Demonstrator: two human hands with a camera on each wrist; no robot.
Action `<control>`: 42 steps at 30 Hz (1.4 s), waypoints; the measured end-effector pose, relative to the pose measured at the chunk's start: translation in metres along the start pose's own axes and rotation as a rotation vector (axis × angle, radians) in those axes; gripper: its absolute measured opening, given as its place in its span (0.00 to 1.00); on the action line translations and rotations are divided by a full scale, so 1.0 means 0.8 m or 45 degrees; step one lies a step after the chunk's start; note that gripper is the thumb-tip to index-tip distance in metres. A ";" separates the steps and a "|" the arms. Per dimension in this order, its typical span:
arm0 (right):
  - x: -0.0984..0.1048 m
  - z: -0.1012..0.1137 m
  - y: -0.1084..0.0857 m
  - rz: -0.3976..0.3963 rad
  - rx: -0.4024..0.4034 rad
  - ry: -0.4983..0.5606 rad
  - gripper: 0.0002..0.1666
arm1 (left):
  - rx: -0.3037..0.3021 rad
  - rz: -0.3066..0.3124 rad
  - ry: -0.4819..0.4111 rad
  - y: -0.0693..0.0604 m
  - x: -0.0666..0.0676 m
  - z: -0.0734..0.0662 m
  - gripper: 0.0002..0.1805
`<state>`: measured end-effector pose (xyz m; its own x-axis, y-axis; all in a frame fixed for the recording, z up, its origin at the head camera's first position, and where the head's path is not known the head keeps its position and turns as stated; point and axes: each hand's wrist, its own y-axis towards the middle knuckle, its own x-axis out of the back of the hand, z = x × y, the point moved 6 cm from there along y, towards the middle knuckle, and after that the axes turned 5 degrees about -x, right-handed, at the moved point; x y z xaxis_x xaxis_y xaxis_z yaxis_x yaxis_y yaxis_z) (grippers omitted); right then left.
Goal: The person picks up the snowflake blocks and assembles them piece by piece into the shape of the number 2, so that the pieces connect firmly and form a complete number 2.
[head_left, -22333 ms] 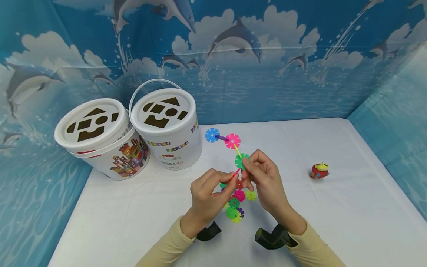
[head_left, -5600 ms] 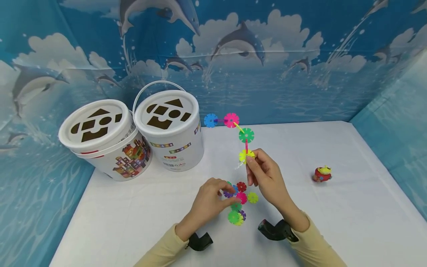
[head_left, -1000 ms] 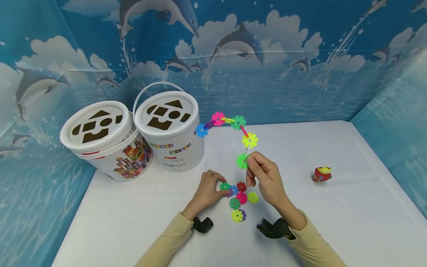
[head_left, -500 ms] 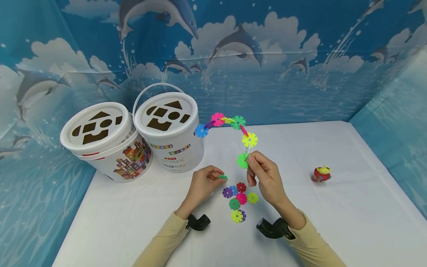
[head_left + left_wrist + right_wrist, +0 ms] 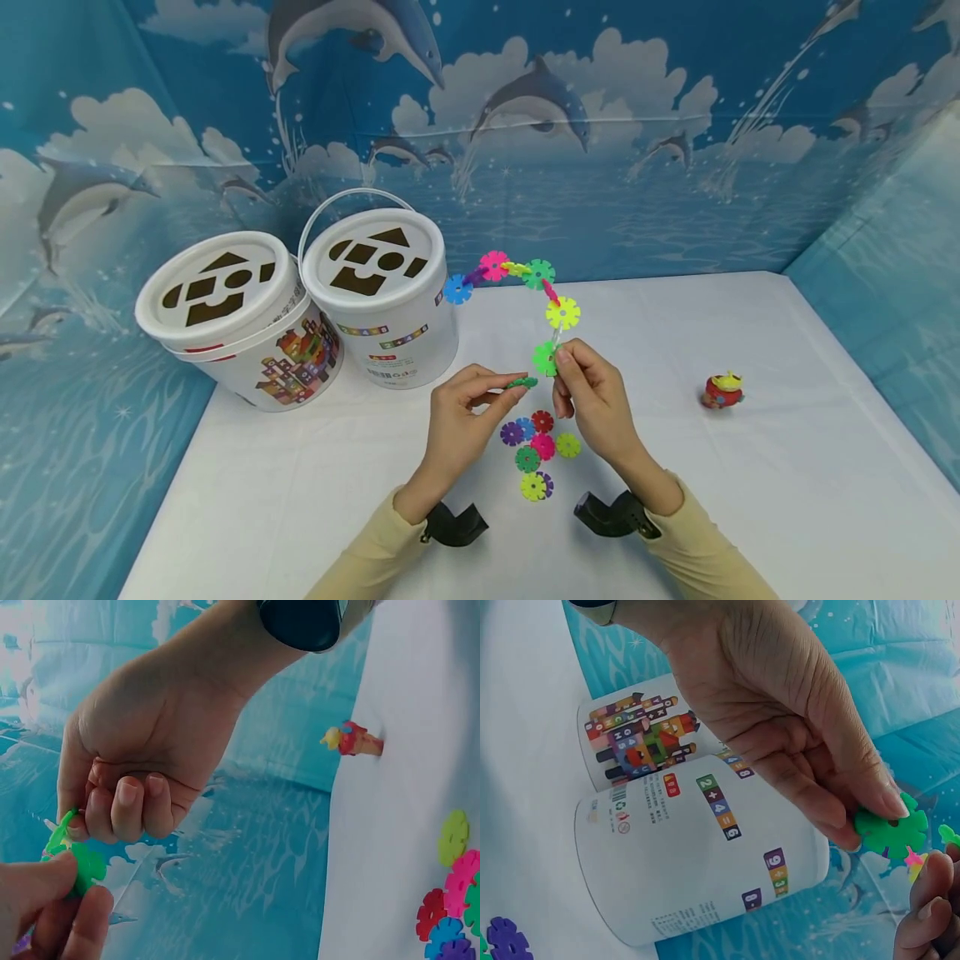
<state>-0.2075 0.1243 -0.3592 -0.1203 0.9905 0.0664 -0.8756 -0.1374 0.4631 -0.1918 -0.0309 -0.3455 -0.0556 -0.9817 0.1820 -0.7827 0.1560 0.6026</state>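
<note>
A person's left hand (image 5: 461, 417) pinched a green disc (image 5: 522, 382) edge-on, in front and to the right of a handled bucket (image 5: 397, 333), while the right hand (image 5: 600, 400), farther to the bucket's right, gripped a chain (image 5: 550, 291) of notched discs by its light-green disc (image 5: 546, 359). Thumb and fingers of each hand were closed down to a disc's thickness; the right hand's remaining fingers folded toward the palm. Raised above the desk (image 5: 675, 500), the chain arched to the bucket's right, from a blue disc (image 5: 457, 289) at the bucket's edge in the head view through a pink disc (image 5: 493, 266), a mid-green disc (image 5: 538, 273) and a yellow disc (image 5: 563, 313), with others set crosswise between. The right wrist view showed a gap between the two hands' discs. Nearer the person than the bucket, and to its right, lay a group of loose discs (image 5: 538, 448), some overlapping. A second bucket (image 5: 240, 367) stood just beside the bucket's left, a toy figure (image 5: 723, 390) well apart to its right, and a dolphin-printed backdrop (image 5: 675, 208) behind it.
</note>
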 end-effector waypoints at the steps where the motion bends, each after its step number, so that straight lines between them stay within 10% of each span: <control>1: 0.000 0.000 0.000 -0.005 0.003 -0.008 0.13 | -0.010 -0.007 0.004 -0.001 0.001 -0.002 0.08; 14: -0.015 -0.006 -0.008 -0.068 0.067 -0.087 0.11 | -0.162 -0.108 -0.083 -0.006 0.004 -0.001 0.07; 23: -0.018 0.000 -0.012 -0.201 0.257 -0.300 0.11 | -0.426 -0.121 0.095 -0.023 -0.004 0.015 0.09; 42: -0.023 -0.001 -0.012 -0.110 0.252 -0.296 0.13 | -0.456 -0.185 0.162 -0.023 0.002 0.015 0.07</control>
<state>-0.1972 0.1077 -0.3651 0.0807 0.9745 0.2094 -0.7669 -0.0735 0.6375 -0.1853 -0.0365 -0.3657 0.1345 -0.9785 0.1566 -0.5101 0.0671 0.8575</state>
